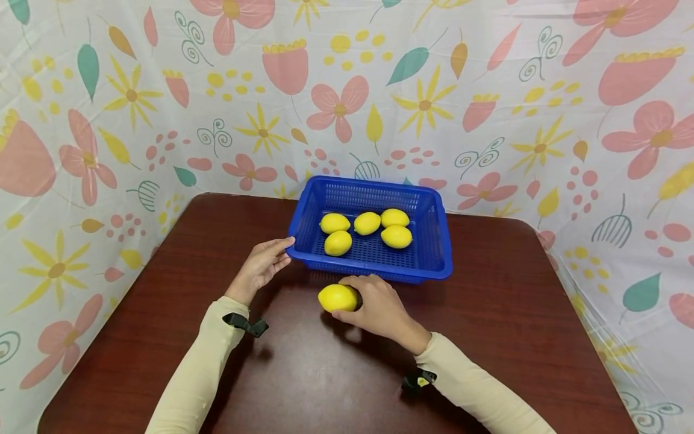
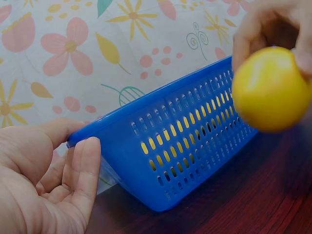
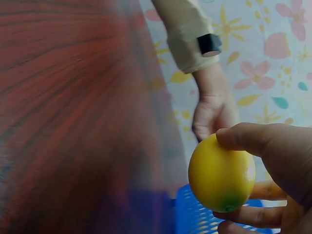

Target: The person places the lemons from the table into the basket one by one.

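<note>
A blue plastic basket with slotted walls stands on the table, several yellow lemons lying inside it, among them a lemon at the near left. My left hand pinches the basket's near left corner, thumb over the rim and fingers below, as the left wrist view shows. In front of the basket, my right hand grips another lemon between thumb and fingers, held above the table. The right wrist view shows this lemon with a greenish tip.
The dark reddish-brown table extends around the basket. Behind and beside it hangs a white curtain printed with flowers and leaves. Black straps circle both sleeved wrists.
</note>
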`<state>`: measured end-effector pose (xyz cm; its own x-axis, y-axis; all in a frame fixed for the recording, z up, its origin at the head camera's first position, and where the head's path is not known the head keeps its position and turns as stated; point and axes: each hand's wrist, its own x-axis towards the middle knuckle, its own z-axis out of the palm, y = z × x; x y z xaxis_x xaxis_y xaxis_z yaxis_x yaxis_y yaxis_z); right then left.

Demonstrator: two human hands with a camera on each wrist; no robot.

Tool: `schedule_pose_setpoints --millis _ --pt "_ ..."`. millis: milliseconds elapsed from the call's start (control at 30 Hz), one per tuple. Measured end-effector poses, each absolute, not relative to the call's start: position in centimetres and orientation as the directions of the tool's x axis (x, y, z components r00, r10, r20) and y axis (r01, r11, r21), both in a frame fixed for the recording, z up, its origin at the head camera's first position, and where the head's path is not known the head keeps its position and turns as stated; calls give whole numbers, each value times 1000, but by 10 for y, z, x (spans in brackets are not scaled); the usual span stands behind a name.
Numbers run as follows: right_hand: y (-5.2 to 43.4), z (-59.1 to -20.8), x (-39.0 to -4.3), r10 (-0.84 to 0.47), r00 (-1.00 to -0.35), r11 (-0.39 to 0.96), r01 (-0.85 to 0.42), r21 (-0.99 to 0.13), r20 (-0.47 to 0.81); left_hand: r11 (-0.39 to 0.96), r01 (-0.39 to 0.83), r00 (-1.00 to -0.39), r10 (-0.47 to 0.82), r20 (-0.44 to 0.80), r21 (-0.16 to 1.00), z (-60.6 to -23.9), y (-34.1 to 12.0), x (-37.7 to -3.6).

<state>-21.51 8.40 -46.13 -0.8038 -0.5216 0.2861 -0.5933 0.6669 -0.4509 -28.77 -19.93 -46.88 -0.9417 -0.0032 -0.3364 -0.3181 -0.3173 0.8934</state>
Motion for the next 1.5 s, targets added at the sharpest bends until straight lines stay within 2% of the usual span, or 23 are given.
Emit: schedule_pose_setpoints --millis 367,733,1067,1500 --pt "98 -404 -221 -561 -795 639 -594 -489 232 -328 -304 -946 -9 -325 894 -470 -200 -290" --pt "117 -362 -257 -641 -746 611 -638 -469 181 -337 -291 -950 -11 -313 895 -471 -200 -289" --pt "137 -348 -309 -658 -752 663 -599 -448 33 -335 -300 -947 -6 -321 893 -471 -201 -289" --pt "147 -355 -362 -691 -711 672 -564 -481 -133 -343 -297 -949 2 -316 891 -471 -200 -289"
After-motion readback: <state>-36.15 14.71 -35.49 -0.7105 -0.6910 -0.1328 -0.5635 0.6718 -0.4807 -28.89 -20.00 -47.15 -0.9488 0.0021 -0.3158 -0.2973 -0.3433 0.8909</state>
